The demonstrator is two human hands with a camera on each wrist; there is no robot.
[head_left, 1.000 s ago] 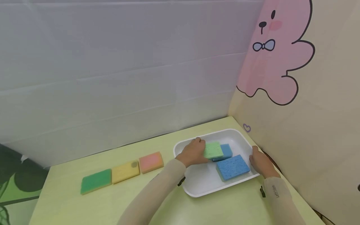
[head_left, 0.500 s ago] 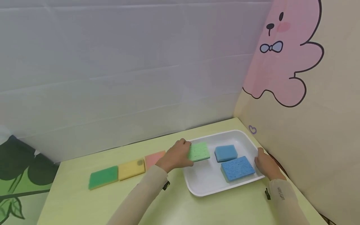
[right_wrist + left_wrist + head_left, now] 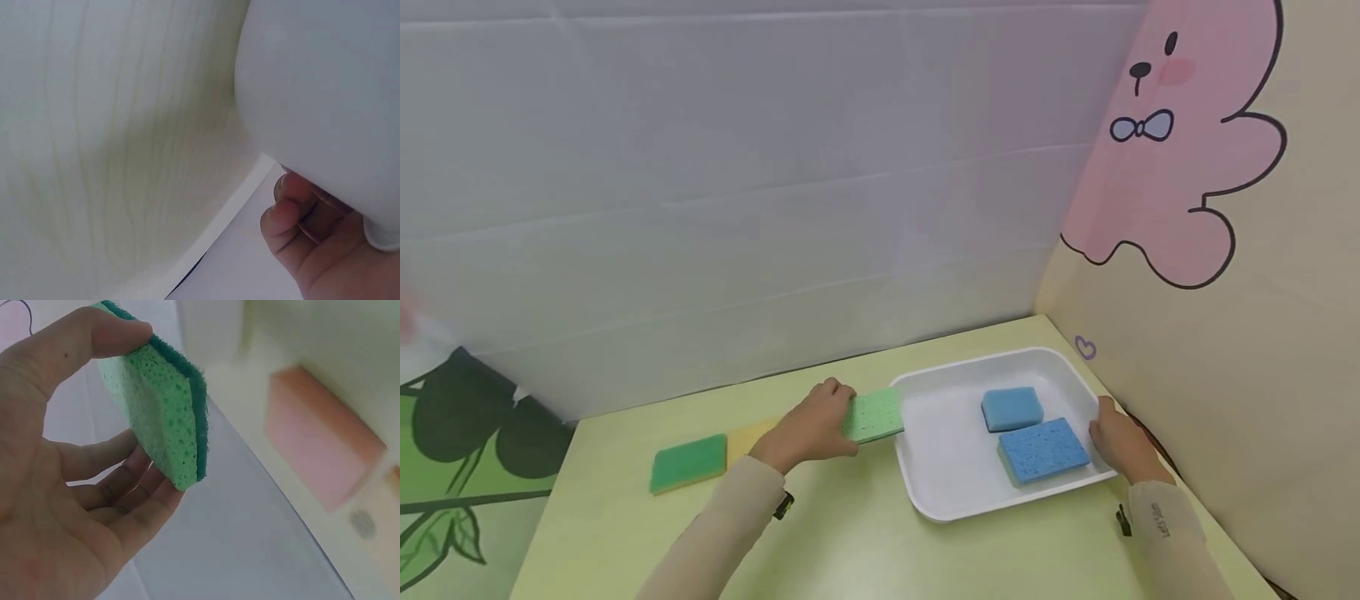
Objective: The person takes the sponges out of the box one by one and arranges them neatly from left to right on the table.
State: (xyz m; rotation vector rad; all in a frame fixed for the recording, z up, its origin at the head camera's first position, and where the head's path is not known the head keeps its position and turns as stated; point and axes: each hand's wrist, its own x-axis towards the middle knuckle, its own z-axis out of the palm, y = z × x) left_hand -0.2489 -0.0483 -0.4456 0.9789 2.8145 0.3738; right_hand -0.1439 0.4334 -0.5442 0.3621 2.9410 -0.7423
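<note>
My left hand pinches a light green sponge between thumb and fingers, just off the left rim of the white tray. In the left wrist view the sponge shows a darker green scouring layer, with the thumb on one edge and fingertips on the opposite one. My right hand grips the tray's right end; in the right wrist view its curled fingers lie beneath the tray wall. Two blue sponges, a smaller one and a larger one, lie in the tray.
Left of the tray, a green sponge and a yellow sponge lie side by side on the table. The pink sponge shows only in the left wrist view. Walls stand behind and to the right.
My left hand has carried the light green sponge leftward out of the tray, uncovering the smaller blue sponge. My right hand stays on the tray's end. The head view has shifted slightly.
</note>
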